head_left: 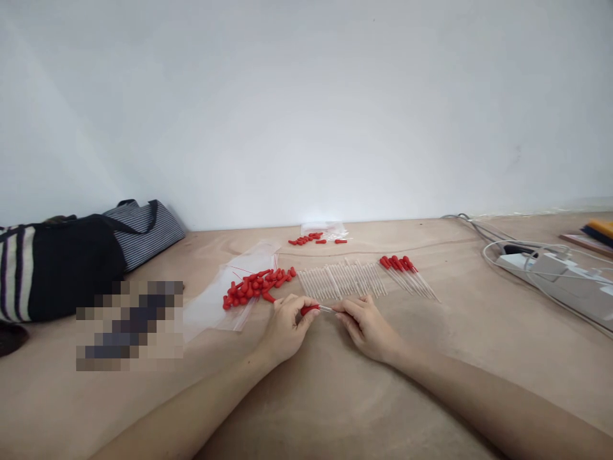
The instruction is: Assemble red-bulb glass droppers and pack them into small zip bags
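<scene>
My left hand [286, 327] is closed in a pinch on a red rubber dropper bulb [310, 310]. Fingers of my right hand [368, 327] pinch a thin clear tube [326, 309], whose left end meets the bulb's neck; how far it sits inside cannot be seen. Left of my hands, a pile of red bulbs [253, 287] lies on a clear plastic bag [208, 306]. Just beyond my hands is a row of clear tubes [342, 279], side by side. To its right lie several droppers [412, 279], each a tube with a red bulb on its upper end.
Farther back, more red bulbs [304, 240] lie by a small clear bag [322, 227]. A black bag [76, 265] and a striped bag [151, 233] occupy the left. At right, a white power strip [555, 281] trails cables [472, 223]. A blurred patch covers something at left.
</scene>
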Demonstrator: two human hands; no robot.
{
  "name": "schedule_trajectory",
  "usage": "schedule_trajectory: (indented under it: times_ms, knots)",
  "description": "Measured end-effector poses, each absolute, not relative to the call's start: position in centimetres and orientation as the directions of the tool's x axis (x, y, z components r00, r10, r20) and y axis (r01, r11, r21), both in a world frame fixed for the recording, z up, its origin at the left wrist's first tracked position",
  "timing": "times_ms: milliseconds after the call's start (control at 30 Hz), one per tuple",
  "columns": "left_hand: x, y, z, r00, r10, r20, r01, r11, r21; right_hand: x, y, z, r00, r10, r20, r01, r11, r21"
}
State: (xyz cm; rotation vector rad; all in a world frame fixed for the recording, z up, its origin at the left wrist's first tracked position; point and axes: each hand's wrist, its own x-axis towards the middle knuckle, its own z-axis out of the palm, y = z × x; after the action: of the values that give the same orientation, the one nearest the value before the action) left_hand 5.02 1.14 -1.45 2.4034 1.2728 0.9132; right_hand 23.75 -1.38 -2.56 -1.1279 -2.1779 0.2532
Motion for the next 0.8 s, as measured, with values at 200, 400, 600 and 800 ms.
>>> schedule_trajectory:
  times_ms: [200, 400, 600, 800]
  knots:
    - [5.0, 0.6, -1.2, 0.455, 0.777, 0.436, 0.647, -0.624, 0.438, 24.3, -1.1, -2.6, -0.457, 0.736, 0.499, 0.699, 0.644, -0.310]
    - [5.2, 0.4, -1.4, 0.496, 0.727, 0.474, 0.637, -0.676, 0.370, 24.3, -1.0, -2.4, -0.504, 0.665, 0.551, 0.708, 0.684, -0.178]
    - [5.3, 0.1, -1.2, 0.536, 0.678, 0.503, 0.616, -0.722, 0.317, 24.0, -1.3, -2.0, -0.498, 0.670, 0.550, 0.697, 0.687, -0.206]
    - [5.3, -0.1, -1.3, 0.564, 0.659, 0.497, 0.602, -0.740, 0.299, 23.9, -1.4, -2.1, -0.502, 0.719, 0.481, 0.665, 0.677, -0.317]
